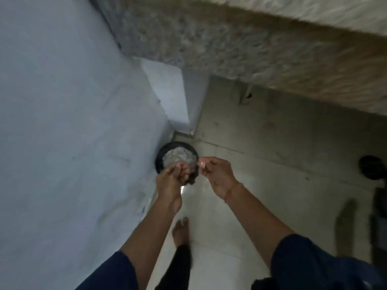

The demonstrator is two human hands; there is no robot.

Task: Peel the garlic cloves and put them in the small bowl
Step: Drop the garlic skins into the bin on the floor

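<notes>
I stand over a round black bin lined with clear plastic, on the floor in a corner. My right hand pinches a small pale piece between thumb and fingertips, just over the bin's right rim. Blur hides whether it is a garlic clove or its skin. My left hand hovers over the bin's near rim with its fingers bunched together and pointing down. Whether they hold anything is not visible. No small bowl is in view.
A pale blue wall runs along the left. A speckled stone counter edge overhangs at the top. My bare foot stands on the light tiled floor behind the bin. Dark blurred objects sit at the right edge.
</notes>
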